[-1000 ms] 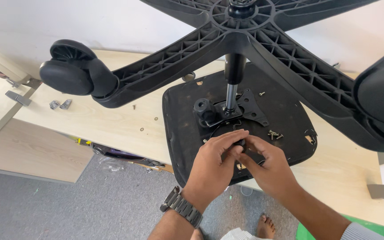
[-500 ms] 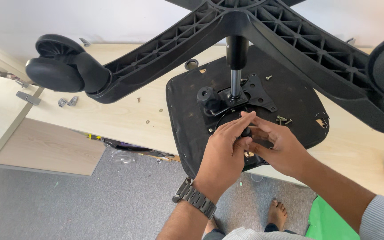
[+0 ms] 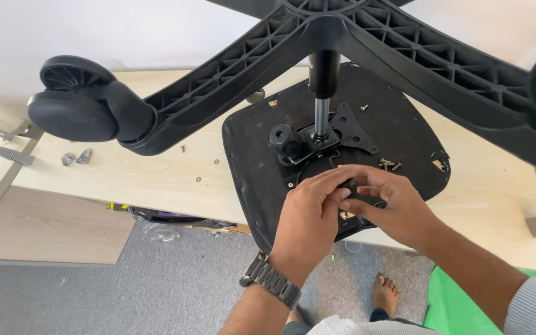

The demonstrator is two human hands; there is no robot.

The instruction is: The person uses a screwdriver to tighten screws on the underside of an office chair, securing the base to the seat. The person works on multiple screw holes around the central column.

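A small black round knob is pinched between the fingers of the left hand and right hand, at six o'clock of the black upturned seat pan on the pale wooden worktop (fitting seems underway; careful alignment is needed next). One black caster wheel is fully seen, and three washers.

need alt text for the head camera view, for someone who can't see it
Two bare hands, left hand and right hand, meet on a small black knob under an upturned office chair seat lying on a pale wooden table. The black star base and a caster loom above.
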